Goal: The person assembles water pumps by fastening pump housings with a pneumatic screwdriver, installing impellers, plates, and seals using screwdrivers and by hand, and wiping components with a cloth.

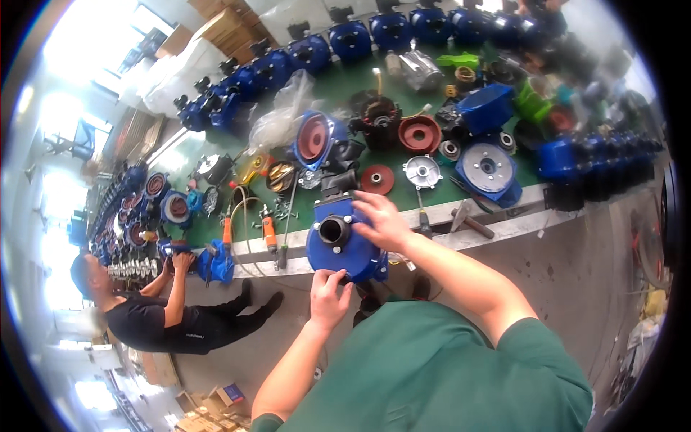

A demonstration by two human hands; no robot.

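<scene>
A blue pump housing (pixel 344 248) with a round black port (pixel 333 230) in its face stands at the near edge of the green workbench, bolt heads showing around the port. A black fitting (pixel 338 184) sits at its far end. My left hand (pixel 330 297) is closed at the housing's lower edge, thumb and fingers pinched around something small and dark that I cannot make out. Against the upper right side of the housing, my right hand (pixel 385 225) lies with its fingers stretched out and apart, touching the blue casing.
Left of the housing lie orange-handled drivers (pixel 269 232) and loose screws. A hammer (pixel 471 222) lies at the right edge. Red impellers (pixel 419 135), a blue housing with a grey disc (pixel 489 169) and rows of blue pumps (pixel 350 39) stand beyond. A co-worker (pixel 155 313) works at far left.
</scene>
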